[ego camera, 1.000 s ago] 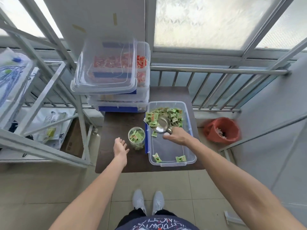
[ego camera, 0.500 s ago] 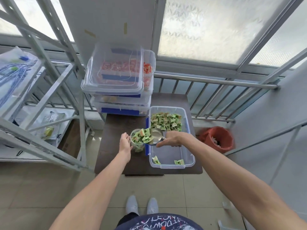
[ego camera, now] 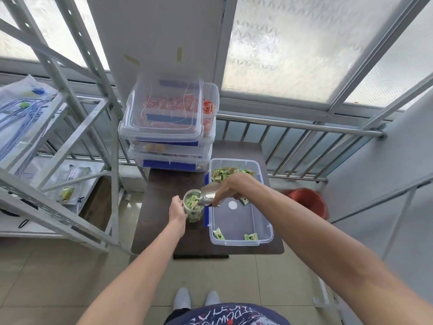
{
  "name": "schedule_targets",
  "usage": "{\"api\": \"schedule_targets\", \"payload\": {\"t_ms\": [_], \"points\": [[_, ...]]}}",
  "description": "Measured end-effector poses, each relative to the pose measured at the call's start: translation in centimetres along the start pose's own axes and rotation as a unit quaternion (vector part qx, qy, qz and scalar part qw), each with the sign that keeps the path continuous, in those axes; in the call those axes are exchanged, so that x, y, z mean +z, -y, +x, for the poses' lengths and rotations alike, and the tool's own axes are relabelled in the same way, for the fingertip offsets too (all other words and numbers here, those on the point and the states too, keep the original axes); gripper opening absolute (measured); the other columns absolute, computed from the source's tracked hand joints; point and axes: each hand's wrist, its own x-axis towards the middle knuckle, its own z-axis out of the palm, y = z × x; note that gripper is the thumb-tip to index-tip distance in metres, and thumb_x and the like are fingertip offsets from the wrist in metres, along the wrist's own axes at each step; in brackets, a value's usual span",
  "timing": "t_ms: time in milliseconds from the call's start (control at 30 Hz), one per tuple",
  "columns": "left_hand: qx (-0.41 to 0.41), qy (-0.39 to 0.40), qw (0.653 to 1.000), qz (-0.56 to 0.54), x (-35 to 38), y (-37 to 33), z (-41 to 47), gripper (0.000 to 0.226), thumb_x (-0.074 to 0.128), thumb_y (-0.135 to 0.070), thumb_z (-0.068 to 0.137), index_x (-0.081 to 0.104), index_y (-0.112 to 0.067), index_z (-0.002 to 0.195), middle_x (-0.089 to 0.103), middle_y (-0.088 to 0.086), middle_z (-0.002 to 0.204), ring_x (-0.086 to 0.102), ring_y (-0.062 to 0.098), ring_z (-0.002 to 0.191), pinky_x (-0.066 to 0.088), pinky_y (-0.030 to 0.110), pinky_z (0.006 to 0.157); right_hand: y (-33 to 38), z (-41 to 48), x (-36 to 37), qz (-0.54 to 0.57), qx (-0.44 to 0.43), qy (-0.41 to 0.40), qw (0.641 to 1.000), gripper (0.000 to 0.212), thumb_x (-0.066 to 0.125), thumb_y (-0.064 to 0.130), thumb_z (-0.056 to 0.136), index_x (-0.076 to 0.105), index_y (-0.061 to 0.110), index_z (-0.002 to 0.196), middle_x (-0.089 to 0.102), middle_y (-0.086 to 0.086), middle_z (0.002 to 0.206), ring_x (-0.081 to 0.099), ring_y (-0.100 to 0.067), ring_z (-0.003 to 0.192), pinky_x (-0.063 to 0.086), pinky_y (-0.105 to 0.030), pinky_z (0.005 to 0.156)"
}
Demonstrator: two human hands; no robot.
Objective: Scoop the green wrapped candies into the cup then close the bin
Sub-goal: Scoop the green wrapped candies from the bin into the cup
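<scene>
A clear cup [ego camera: 194, 215] partly filled with green wrapped candies stands on the dark table [ego camera: 159, 207], just left of an open clear bin [ego camera: 264, 228]. My left hand [ego camera: 177, 208] grips the cup's left side. My right hand [ego camera: 230, 190] holds a metal scoop [ego camera: 207, 195] tipped mouth-down over the cup's rim, with candies sliding out. More green candies [ego camera: 228, 172] lie heaped at the bin's far end, and two loose ones rest near its front wall. The bin's lid [ego camera: 164, 109] sits on the stack of boxes behind.
Stacked clear boxes [ego camera: 172, 151] with red and orange sweets stand at the table's back left. A white metal shelf frame [ego camera: 77, 141] rises on the left. A steel railing [ego camera: 300, 130] runs behind, and a red bucket [ego camera: 309, 202] sits on the floor to the right.
My right hand carried the loaded scoop from the bin's candy pile to the cup and tipped it. My left hand moved from the bare table to grip the cup.
</scene>
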Motion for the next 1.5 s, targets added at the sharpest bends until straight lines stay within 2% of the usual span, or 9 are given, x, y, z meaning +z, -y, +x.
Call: {"api": "schedule_targets", "payload": {"t_ms": [133, 267, 400, 567, 733, 1000, 1267, 1400, 1500], "points": [[0.004, -0.035, 0.999, 0.013, -0.5, 1.9, 0.2, 0.060, 0.028, -0.047, 0.094, 0.052, -0.011, 0.136, 0.054, 0.009, 0.138, 0.056, 0.022, 0.118, 0.031, 0.043, 0.116, -1.2, -1.7, -1.1, 0.014, -0.002, -0.005, 1.000, 0.037, 0.063, 0.055, 0.092, 0.056, 0.022, 0.106, 0.047, -0.002, 0.087, 0.045, -0.019, 0.070, 0.041, -0.028, 0.065], [-0.061, -0.076, 0.989, 0.108, -1.9, 9.2, 8.2, 0.089, 0.023, -0.059, 0.075, 0.036, -0.017, 0.152, 0.043, 0.010, 0.154, 0.043, 0.031, 0.139, 0.032, 0.051, 0.116, -4.0, -0.6, -0.4, 0.103, 0.015, 0.034, 0.994, 0.076, 0.048, 0.078, 0.087, 0.049, 0.018, 0.134, 0.029, -0.003, 0.065, 0.031, -0.018, 0.053, 0.033, -0.030, 0.049], [-0.110, -0.025, 0.982, 0.152, 1.0, 7.5, -0.6, 0.069, 0.025, -0.050, 0.096, 0.029, -0.013, 0.155, 0.044, 0.014, 0.152, 0.054, 0.034, 0.128, 0.040, 0.046, 0.110, -8.6, 3.1, 2.5, 0.186, 0.092, 0.080, 0.975, 0.077, 0.025, 0.093, 0.078, 0.035, 0.017, 0.077, 0.024, -0.003, 0.059, 0.023, -0.016, 0.046, 0.024, -0.022, 0.043], [-0.109, 0.002, 0.984, 0.138, 3.0, 6.0, -3.9, 0.055, 0.023, -0.037, 0.102, 0.038, -0.008, 0.147, 0.055, 0.020, 0.142, 0.056, 0.037, 0.126, 0.039, 0.048, 0.108, -11.1, 5.8, 7.5, 0.332, 0.134, 0.082, 0.930, 0.077, 0.017, 0.097, 0.072, 0.023, 0.021, 0.070, 0.012, 0.003, 0.055, 0.008, -0.008, 0.038, 0.008, -0.020, 0.055], [-0.106, -0.057, 0.982, 0.144, 3.3, 7.3, -1.1, 0.064, 0.025, -0.042, 0.089, 0.045, -0.009, 0.140, 0.064, 0.020, 0.125, 0.063, 0.038, 0.108, 0.049, 0.050, 0.094, -11.0, 8.3, 10.5, 0.426, 0.160, 0.049, 0.889, 0.071, 0.012, 0.082, 0.090, 0.033, 0.016, 0.072, 0.030, 0.004, 0.032, 0.026, -0.006, 0.017, 0.023, -0.019, 0.035], [-0.141, -0.052, 0.981, 0.123, 3.7, 6.0, -0.9, 0.058, 0.031, -0.044, 0.099, 0.040, -0.009, 0.144, 0.065, 0.022, 0.106, 0.064, 0.035, 0.091, 0.050, 0.050, 0.096, -10.9, 12.1, 11.9, 0.556, 0.146, 0.031, 0.817, 0.082, 0.018, 0.076, 0.095, 0.048, 0.012, 0.137, 0.049, -0.006, 0.079, 0.050, -0.020, 0.067, 0.041, -0.027, 0.055], [-0.184, -0.064, 0.978, 0.077, 3.2, 7.5, 1.4, 0.056, 0.035, -0.049, 0.099, 0.049, -0.003, 0.128, 0.064, 0.019, 0.099, 0.060, 0.027, 0.080, 0.049, 0.042, 0.077, -10.8, 15.1, 10.9, 0.584, 0.178, 0.010, 0.792, 0.062, 0.016, 0.081, 0.090, 0.022, 0.022, 0.071, 0.021, -0.008, 0.068, 0.021, -0.020, 0.053, 0.018, -0.034, 0.046], [-0.192, -0.069, 0.977, 0.070, 3.2, 8.0, 2.0, 0.055, 0.039, -0.050, 0.098, 0.049, -0.002, 0.124, 0.061, 0.019, 0.096, 0.057, 0.027, 0.076, 0.046, 0.038, 0.068, -11.5, 19.1, 10.1, 0.609, 0.184, -0.028, 0.771, 0.095, 0.021, 0.088, 0.078, 0.052, 0.009, 0.121, 0.048, -0.013, 0.084, 0.050, -0.026, 0.066, 0.035, -0.031, 0.052], [-0.199, -0.076, 0.975, 0.060, 3.1, 8.4, 2.5, 0.055, 0.043, -0.051, 0.097, 0.047, -0.004, 0.125, 0.061, 0.021, 0.100, 0.058, 0.031, 0.084, 0.046, 0.039, 0.068, -11.0, 18.6, 8.0, 0.656, 0.163, -0.057, 0.735, 0.088, 0.025, 0.075, 0.092, 0.038, 0.010, 0.151, 0.051, -0.011, 0.141, 0.056, -0.035, 0.121, 0.050, -0.041, 0.092]]}}
